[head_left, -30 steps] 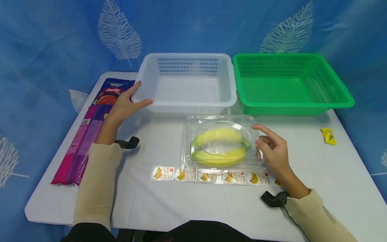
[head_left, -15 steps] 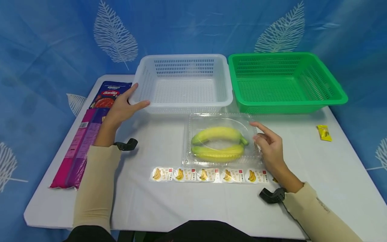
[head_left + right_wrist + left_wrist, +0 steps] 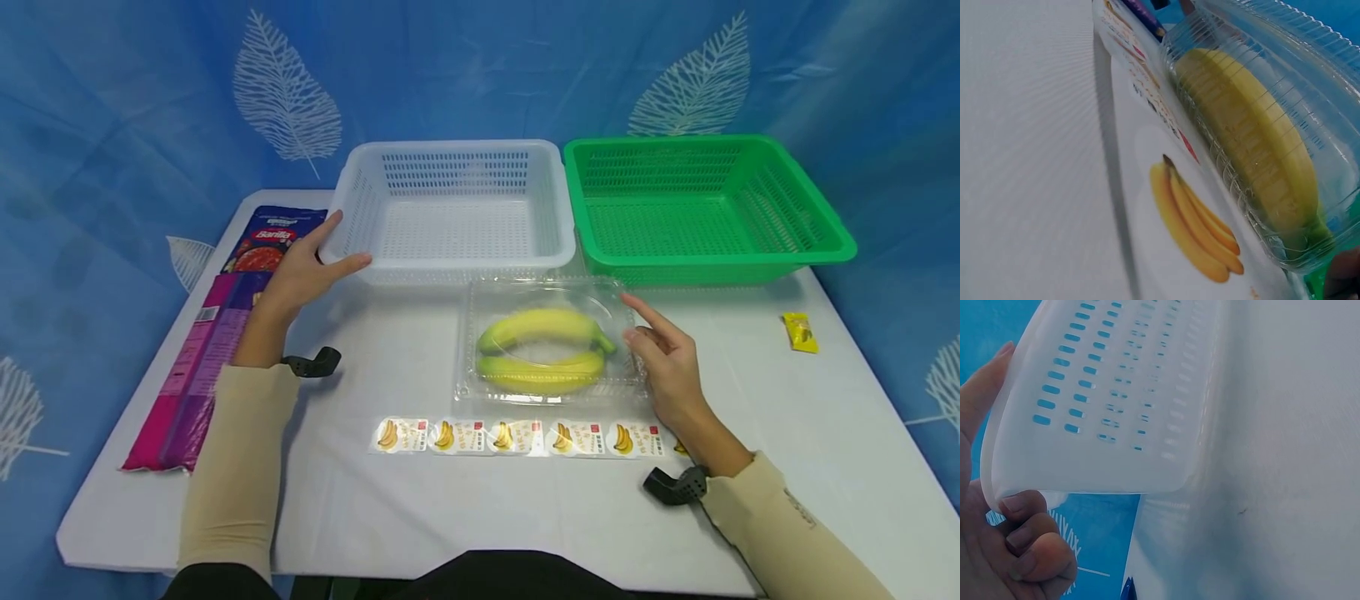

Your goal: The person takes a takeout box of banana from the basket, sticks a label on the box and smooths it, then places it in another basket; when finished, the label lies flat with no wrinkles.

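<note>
With the left hand point(image 3: 296, 271) curled on the corner of the white perforated plastic basket point(image 3: 465, 260), and the right hand point(image 3: 667, 358) gripping the right edge of the clear plastic box point(image 3: 502, 298) of yellow-green bananas point(image 3: 540, 375) before it, best keep that box level, off the banana-printed sticker strip point(image 3: 517, 437).

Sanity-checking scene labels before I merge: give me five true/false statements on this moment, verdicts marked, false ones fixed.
1. The left grip holds the white basket at its left end. True.
2. The right grip touches the clear container, which has two bananas inside. True.
3. Those bananas are peeled. False: both have their skins on.
4. The green basket stands to the right of the white basket. True.
5. The clear container sits inside the green basket. False: it is in front of the baskets, nearer the person.
</note>
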The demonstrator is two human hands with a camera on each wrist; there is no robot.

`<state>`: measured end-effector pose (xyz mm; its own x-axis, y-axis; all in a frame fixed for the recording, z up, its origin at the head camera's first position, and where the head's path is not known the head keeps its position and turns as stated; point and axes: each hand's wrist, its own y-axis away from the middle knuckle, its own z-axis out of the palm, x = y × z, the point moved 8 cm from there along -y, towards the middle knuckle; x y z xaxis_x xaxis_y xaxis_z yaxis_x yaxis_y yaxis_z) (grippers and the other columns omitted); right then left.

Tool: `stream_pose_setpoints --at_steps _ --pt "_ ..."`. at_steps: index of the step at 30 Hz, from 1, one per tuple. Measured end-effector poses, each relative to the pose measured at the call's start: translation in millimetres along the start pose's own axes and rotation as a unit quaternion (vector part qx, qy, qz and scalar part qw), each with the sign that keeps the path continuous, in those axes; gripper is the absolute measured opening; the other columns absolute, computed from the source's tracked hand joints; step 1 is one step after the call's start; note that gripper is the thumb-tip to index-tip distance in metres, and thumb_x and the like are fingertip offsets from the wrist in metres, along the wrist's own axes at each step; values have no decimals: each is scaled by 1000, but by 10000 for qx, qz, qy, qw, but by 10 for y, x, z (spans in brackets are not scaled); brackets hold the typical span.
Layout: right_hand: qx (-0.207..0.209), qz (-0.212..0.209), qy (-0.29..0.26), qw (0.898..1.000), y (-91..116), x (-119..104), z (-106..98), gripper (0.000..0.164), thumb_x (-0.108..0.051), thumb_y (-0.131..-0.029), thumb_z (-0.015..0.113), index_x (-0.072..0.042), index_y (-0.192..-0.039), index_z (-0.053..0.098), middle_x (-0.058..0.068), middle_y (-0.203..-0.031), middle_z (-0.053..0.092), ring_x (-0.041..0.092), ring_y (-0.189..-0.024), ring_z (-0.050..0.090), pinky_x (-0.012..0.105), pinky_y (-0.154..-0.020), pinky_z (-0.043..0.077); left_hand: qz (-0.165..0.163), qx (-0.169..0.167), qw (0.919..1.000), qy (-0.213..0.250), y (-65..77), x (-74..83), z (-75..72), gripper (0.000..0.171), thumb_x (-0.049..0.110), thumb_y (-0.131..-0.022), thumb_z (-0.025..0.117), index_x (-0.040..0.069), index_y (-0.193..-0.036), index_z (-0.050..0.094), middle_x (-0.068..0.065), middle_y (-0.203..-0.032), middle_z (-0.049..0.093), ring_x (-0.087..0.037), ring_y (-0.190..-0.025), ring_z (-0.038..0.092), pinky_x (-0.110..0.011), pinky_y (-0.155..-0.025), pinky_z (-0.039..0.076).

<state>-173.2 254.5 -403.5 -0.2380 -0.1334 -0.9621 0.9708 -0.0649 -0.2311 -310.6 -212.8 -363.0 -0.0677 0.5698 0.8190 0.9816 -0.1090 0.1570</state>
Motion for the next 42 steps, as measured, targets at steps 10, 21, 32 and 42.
stream_pose_setpoints --at_steps 10,21,32,42 --pt "59 241 -173 9995 37 105 19 47 3 -99 58 -4 -145 57 7 -71 62 5 -54 43 19 -42 32 31 -39 9995 -328 85 -84 1 110 61 -88 73 34 -164 -1 -13 -169 17 -44 -148 27 -71 -109 30" --pt "-12 3 301 9995 59 71 66 40 3 -100 59 1 -139 61 -1 -67 48 6 -54 38 20 -45 34 253 1098 9825 -1483 534 9 -248 92 56 -96 63 19 -166 16 -26 -144 43 -43 -115 47 -63 -93 47" --pt "138 -66 292 9995 24 -18 -6 35 1 -101 59 3 -135 64 3 -62 50 9 -48 37 25 -40 30 1629 1254 9768 -608 1122 204 40 35 25 -101 67 15 -135 68 -4 -98 63 -14 -84 53 -19 -67 44" --pt "50 -368 -143 9992 45 -27 8 37 4 -100 57 7 -136 61 4 -64 54 7 -50 40 21 -41 35 1668 -2052 9625 -598 1216 -39 887 20 20 -92 79 14 -111 76 3 -80 54 -13 -70 49 -27 -61 44"
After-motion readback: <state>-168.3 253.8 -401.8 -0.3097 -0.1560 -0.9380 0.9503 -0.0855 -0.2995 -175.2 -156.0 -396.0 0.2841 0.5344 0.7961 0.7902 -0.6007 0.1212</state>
